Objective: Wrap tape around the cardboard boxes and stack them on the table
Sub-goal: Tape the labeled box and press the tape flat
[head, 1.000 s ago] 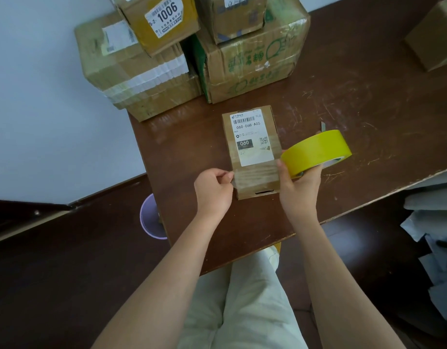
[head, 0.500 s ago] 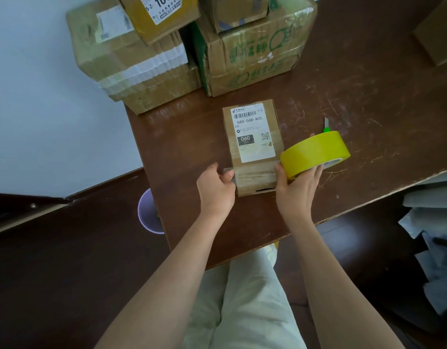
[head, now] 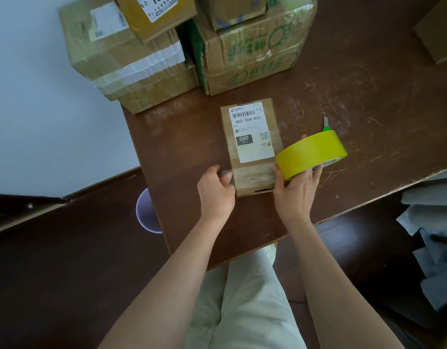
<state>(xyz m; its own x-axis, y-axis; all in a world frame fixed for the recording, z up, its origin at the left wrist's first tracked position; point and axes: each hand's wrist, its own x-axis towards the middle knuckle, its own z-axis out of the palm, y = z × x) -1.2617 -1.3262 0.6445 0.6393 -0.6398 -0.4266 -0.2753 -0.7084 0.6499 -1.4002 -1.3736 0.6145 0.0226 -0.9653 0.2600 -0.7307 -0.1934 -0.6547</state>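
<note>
Fingers of left hand [head: 215,188] pinch tape end at small box [head: 252,147] left side; right hand [head: 294,191] grips yellow tape roll [head: 310,153] at its right

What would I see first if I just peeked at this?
The bright yellow tape roll, gripped by the right hand at the right side of the small labelled box mid-table. The left hand pinches the clear tape end at the box's left edge. Behind, big cardboard boxes are piled at the table's far end.
</note>
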